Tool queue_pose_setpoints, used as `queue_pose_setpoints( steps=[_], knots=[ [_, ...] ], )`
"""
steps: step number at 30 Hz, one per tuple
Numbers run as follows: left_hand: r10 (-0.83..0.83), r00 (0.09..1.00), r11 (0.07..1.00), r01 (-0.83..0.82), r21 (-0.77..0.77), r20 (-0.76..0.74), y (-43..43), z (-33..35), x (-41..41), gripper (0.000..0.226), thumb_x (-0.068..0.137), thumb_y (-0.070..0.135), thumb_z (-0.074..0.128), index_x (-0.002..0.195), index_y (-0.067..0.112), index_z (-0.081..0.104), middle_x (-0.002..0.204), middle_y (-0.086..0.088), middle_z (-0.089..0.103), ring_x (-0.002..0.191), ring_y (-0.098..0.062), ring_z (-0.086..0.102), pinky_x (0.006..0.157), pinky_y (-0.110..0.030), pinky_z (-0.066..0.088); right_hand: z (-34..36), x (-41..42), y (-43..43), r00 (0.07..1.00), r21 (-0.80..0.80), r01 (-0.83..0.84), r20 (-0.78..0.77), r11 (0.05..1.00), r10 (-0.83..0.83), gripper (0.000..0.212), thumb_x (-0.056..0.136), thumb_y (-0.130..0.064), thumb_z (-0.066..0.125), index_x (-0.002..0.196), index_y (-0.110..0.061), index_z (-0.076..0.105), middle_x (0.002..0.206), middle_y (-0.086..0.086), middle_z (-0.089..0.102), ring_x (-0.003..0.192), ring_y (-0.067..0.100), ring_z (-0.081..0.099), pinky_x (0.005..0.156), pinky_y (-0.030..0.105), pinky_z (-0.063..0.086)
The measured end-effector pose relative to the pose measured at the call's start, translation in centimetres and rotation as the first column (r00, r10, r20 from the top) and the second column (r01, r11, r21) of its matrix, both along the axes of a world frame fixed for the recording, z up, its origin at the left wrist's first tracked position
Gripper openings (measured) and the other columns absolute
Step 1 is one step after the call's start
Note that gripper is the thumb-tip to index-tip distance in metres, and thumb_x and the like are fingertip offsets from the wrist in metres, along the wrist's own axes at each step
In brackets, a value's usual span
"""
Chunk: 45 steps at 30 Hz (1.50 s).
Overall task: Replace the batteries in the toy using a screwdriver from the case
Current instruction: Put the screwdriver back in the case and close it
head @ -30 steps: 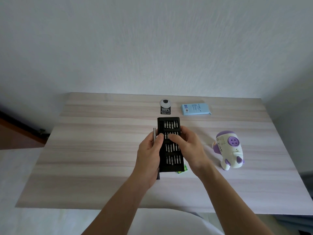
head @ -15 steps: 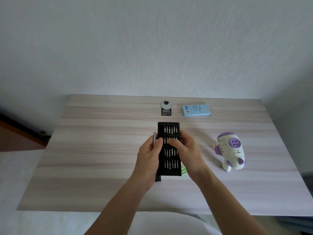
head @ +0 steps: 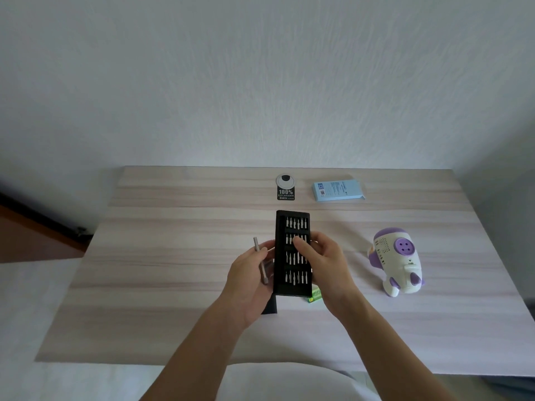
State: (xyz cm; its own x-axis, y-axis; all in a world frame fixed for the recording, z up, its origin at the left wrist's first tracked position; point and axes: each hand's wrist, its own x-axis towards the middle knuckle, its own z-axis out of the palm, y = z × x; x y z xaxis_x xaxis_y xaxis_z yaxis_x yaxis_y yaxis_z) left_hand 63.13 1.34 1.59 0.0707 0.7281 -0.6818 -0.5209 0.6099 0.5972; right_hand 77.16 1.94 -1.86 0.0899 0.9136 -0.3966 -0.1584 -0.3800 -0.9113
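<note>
A black screwdriver case (head: 293,221) with rows of silver bits lies open at the middle of the wooden table (head: 173,256). My left hand (head: 250,280) holds a slim silver screwdriver handle (head: 260,260) just left of the case. My right hand (head: 322,263) grips the case from the right, thumb pressed on the second row of bits. A white and purple toy (head: 396,263) stands to the right, apart from both hands. A green battery (head: 315,296) peeks out beneath the case's near right corner.
A light blue box (head: 337,191) lies at the back of the table, next to a round grey cable grommet with a black label (head: 285,186). A white wall rises behind the table. The floor drops away on the left.
My left hand has drawn the silver handle leftward, away from the case edge. My right thumb stays on the bits. The toy has not moved.
</note>
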Motion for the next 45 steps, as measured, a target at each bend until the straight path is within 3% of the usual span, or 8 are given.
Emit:
queue_pose_setpoints(
  steps=[5,10,13,24,31,37,41,45],
  knots=[
    [0.055,0.998,0.992,-0.058,-0.113,-0.031,-0.1,-1.1,-0.5,0.026,0.106,0.014,0.040,0.119,0.004,0.061,0.073,-0.005,0.061,0.066,-0.015,0.052,0.066,-0.029,0.043,-0.8,0.8,0.1,1.000,-0.018,0.029,0.007,0.999,-0.029,0.014,0.095,-0.019,0.066,0.107,-0.013,0.068,0.093,0.011,0.077,0.088,0.031,0.074,0.080,0.058,0.059],
    [0.022,0.996,0.998,-0.026,-0.049,-0.085,0.3,-1.4,-0.3,0.028,0.105,0.001,0.038,0.121,-0.004,0.060,0.097,-0.018,0.058,0.081,-0.021,0.061,0.080,-0.031,0.055,-1.4,1.2,0.2,0.999,-0.014,0.019,0.047,1.000,-0.018,0.012,0.094,-0.020,0.067,0.105,-0.017,0.069,0.095,0.008,0.077,0.090,0.030,0.075,0.082,0.059,0.058],
    [-0.055,0.968,0.996,0.072,0.061,-0.243,0.5,-1.8,0.1,0.025,0.105,0.004,0.041,0.116,-0.001,0.063,0.106,-0.021,0.065,0.088,-0.022,0.071,0.084,-0.031,0.060,-1.6,1.5,0.4,0.997,-0.008,0.017,0.081,1.000,-0.017,0.011,0.094,-0.021,0.067,0.105,-0.019,0.068,0.095,0.006,0.077,0.089,0.027,0.075,0.082,0.057,0.059],
    [-0.137,0.617,0.905,0.395,0.155,-0.775,1.4,-2.3,0.0,0.008,0.092,0.021,0.069,0.097,0.022,0.075,0.084,0.006,0.071,0.081,-0.014,0.067,0.085,-0.044,0.060,-1.9,1.9,1.1,0.972,-0.019,0.017,0.235,1.000,-0.012,0.018,0.093,-0.026,0.068,0.110,-0.020,0.065,0.093,0.001,0.075,0.078,0.017,0.075,0.071,0.046,0.063],
    [-0.064,0.415,0.873,0.464,0.151,-0.907,1.8,-2.4,0.9,0.009,0.088,0.029,0.074,0.090,0.020,0.072,0.075,0.014,0.067,0.062,0.003,0.062,0.065,-0.017,0.054,-2.1,1.2,1.3,0.959,-0.023,-0.006,0.284,1.000,0.012,0.020,0.092,-0.030,0.069,0.109,-0.021,0.065,0.093,0.002,0.074,0.078,0.017,0.074,0.070,0.045,0.063],
    [-0.004,0.362,0.856,0.483,0.184,-0.932,1.6,-2.7,1.2,0.010,0.085,0.027,0.076,0.083,0.022,0.067,0.075,0.010,0.069,0.065,-0.007,0.067,0.066,-0.030,0.057,-2.5,0.7,1.0,0.971,-0.008,0.002,0.238,1.000,0.000,0.014,0.091,-0.028,0.070,0.104,-0.023,0.068,0.091,0.002,0.075,0.081,0.018,0.074,0.076,0.050,0.061],
    [0.040,0.388,0.855,0.464,0.233,-0.921,1.5,-2.8,1.0,0.015,0.082,0.027,0.080,0.084,0.022,0.066,0.074,0.013,0.068,0.066,0.000,0.064,0.058,-0.011,0.047,-2.2,0.7,0.8,0.984,0.029,0.011,0.176,1.000,-0.016,0.010,0.091,-0.023,0.070,0.100,-0.022,0.069,0.090,0.002,0.076,0.087,0.020,0.074,0.083,0.051,0.059],
    [0.060,0.480,0.854,0.429,0.294,-0.875,1.6,-3.0,0.9,0.019,0.079,0.022,0.083,0.085,0.022,0.064,0.075,0.011,0.066,0.068,0.004,0.062,0.058,-0.008,0.046,-1.6,0.8,0.6,0.992,0.064,0.016,0.123,0.998,-0.024,0.010,0.092,-0.019,0.069,0.102,-0.018,0.069,0.093,0.004,0.077,0.091,0.023,0.074,0.084,0.051,0.059]
  ],
)
